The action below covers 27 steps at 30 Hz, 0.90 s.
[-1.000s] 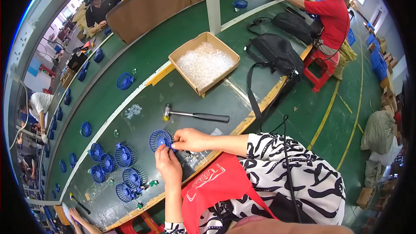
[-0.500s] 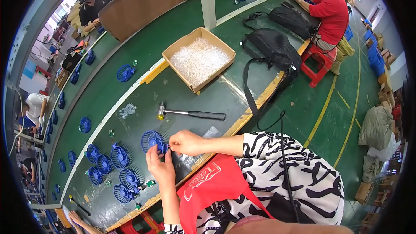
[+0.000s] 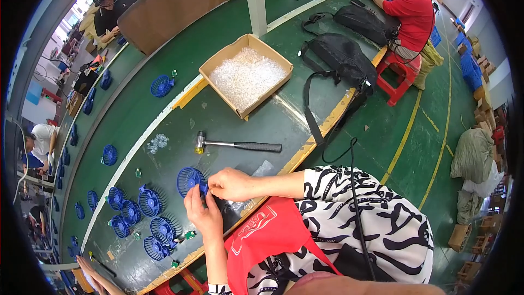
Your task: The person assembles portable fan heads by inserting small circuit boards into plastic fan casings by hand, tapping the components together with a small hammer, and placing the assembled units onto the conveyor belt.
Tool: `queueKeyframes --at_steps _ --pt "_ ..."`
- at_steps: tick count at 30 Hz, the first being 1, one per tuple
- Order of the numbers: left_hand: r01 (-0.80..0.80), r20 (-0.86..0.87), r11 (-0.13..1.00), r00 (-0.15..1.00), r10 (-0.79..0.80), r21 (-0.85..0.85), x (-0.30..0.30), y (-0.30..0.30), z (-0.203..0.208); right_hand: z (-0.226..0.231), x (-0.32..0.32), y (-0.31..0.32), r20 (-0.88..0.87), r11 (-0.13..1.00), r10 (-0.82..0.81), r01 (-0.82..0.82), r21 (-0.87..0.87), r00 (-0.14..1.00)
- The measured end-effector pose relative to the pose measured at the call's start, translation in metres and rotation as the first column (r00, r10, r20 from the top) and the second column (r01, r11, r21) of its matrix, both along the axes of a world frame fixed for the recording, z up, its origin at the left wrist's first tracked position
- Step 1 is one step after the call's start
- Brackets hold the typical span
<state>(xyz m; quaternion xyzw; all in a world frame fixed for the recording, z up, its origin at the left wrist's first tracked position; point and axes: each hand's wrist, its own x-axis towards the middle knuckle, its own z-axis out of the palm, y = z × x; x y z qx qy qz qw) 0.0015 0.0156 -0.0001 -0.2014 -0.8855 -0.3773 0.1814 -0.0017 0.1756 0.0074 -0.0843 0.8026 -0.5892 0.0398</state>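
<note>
A round blue plastic fan housing (image 3: 189, 179) with slatted sides lies at the near edge of the workbench, its short stem toward me. My left hand (image 3: 204, 214) has thumb and fingers closed around that stem from below. From the right, my right hand (image 3: 231, 184) pinches right at the end of the stem; whatever is between its fingertips is too small and hidden to tell. Just beyond my hands lies a hammer (image 3: 238, 145) with a black grip and a yellow-tipped head. Several more blue fan housings (image 3: 149, 202) sit to the left, with small green circuit boards (image 3: 190, 235) among them.
An open cardboard box (image 3: 245, 76) of small clear plastic pieces stands beyond the hammer. Black backpacks (image 3: 344, 63) lie at the far right. Behind a white line, a green conveyor (image 3: 136, 114) carries more housings. Another person's hand (image 3: 93, 276) is at lower left; co-workers sit farther off.
Both hands stay at the fan housing's stem, the right fingertips slightly lower. Housings on the conveyor have shifted along it. The other person's hand at lower left has moved. The view has turned slightly.
</note>
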Motion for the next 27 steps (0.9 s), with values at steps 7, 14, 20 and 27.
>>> queueKeyframes --at_steps 7,14,20,27 --pt "0.064 -0.265 0.965 0.955 -0.133 -0.255 -0.013 -0.01 0.029 0.015 0.005 -0.001 -0.326 0.994 -0.036 0.068 0.086 0.945" --pt "0.101 0.124 0.973 0.984 -0.128 0.205 -0.006 -0.006 0.037 0.036 0.008 0.006 -0.469 0.978 -0.02 0.116 0.175 0.883" --pt "-0.036 0.407 0.815 0.878 -0.25 0.579 -0.011 -0.013 0.016 0.036 0.009 0.01 -0.459 0.938 0.053 0.112 0.326 0.887" --pt "-0.183 0.582 0.724 0.735 -0.348 0.665 -0.015 -0.021 0.008 0.03 0.003 0.019 -0.479 0.924 0.123 0.075 0.374 0.869"
